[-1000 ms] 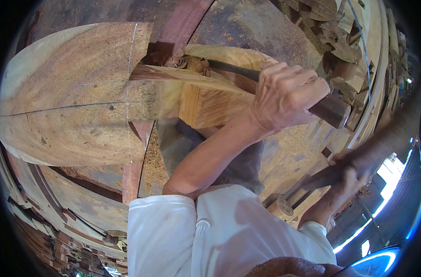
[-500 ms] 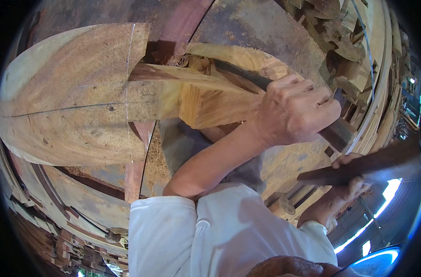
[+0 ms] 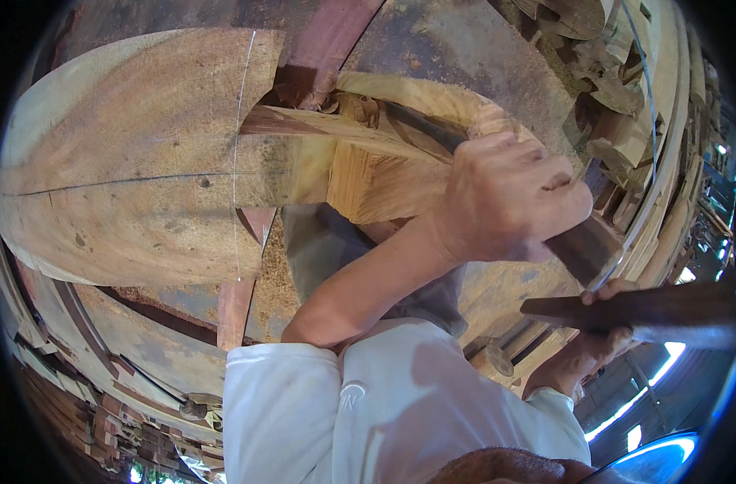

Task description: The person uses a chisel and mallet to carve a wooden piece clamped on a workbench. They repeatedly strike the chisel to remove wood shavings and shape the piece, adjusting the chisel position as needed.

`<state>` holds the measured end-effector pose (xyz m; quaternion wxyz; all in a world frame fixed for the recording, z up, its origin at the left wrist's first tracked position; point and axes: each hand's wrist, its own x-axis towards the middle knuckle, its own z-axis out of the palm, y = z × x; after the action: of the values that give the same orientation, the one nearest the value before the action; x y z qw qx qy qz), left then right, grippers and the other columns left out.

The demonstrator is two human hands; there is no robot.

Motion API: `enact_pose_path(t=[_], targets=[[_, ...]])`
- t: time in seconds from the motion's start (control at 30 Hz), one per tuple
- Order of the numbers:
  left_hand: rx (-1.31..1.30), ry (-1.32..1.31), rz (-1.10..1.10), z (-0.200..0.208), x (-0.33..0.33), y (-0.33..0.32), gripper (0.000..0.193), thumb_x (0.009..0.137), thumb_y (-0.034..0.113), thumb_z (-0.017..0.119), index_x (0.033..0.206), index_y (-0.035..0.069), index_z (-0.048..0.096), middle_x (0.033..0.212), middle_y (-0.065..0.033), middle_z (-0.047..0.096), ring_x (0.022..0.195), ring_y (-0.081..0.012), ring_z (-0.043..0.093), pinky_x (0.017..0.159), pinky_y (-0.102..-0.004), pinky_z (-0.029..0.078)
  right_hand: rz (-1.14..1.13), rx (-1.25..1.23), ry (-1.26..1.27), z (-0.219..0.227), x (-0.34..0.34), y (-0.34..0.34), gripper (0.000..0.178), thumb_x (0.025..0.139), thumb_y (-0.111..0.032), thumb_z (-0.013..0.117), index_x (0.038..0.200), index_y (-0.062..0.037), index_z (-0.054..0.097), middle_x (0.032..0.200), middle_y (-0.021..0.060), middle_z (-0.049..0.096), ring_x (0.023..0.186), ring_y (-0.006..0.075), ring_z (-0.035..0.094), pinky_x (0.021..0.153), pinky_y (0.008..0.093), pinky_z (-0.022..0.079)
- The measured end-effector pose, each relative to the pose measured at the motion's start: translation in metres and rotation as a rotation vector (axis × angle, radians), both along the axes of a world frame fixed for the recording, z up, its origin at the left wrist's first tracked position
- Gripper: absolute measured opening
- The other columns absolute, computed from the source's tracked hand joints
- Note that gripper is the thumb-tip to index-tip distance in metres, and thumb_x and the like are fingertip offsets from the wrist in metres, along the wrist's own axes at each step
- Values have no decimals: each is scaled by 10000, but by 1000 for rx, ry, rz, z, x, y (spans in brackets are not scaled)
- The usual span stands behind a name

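I have the left hand [image 3: 514,198] wrapped round a long dark tool [image 3: 590,250], right hand [image 3: 603,345] gripping a thick dark bar [image 3: 662,310]; cut wood block [image 3: 384,185] near left wrist

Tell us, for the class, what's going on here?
A person has both hands busy among cut wood. The left hand grips a dark tool, its shaft slanting toward curled shavings beside a pale wooden block. The right hand holds a dark bar near the tool's handle end. A large rounded wooden piece lies to the left.
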<state>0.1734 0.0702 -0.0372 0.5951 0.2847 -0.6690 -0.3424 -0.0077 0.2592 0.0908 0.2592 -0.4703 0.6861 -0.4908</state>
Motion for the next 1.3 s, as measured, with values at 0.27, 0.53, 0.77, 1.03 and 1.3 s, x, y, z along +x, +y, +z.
enact_pose_path(t=[0.27,0.53,0.77,1.03,1.3], targets=[[-21,17,-26,-9,3,-2,320,556,304,778,831,195,655,752,18,584,658,-178,622,599,-342,468,-103,147,278,-24,-20,40,608,859,-339,796,1242,78,575,979,226,707,743,316,697,700,413,604],[-12,33,-36,-10,-10,-6,335,544,247,806,833,179,651,769,20,609,659,-184,639,597,-358,468,27,202,344,-19,-11,22,567,889,-344,804,1240,34,566,959,158,676,828,234,667,737,377,555],[-24,14,-28,-17,-16,-6,275,581,236,780,815,171,650,752,18,604,640,-186,632,584,-369,465,34,-71,-31,-15,-8,2,539,880,-408,768,1102,59,614,937,213,671,752,269,661,648,372,560],[-13,-19,-69,-15,-10,-7,340,543,157,802,861,109,691,806,-47,693,672,-269,667,590,-378,504,-288,191,78,-25,-15,22,675,809,-306,863,1290,57,560,986,181,703,810,274,707,720,377,586],[-22,-77,-20,-22,-26,-1,267,607,244,785,834,183,659,750,18,587,663,-186,631,584,-364,465,-110,252,283,-33,-10,18,531,838,-195,807,1243,74,591,999,150,705,861,258,708,759,377,587]])
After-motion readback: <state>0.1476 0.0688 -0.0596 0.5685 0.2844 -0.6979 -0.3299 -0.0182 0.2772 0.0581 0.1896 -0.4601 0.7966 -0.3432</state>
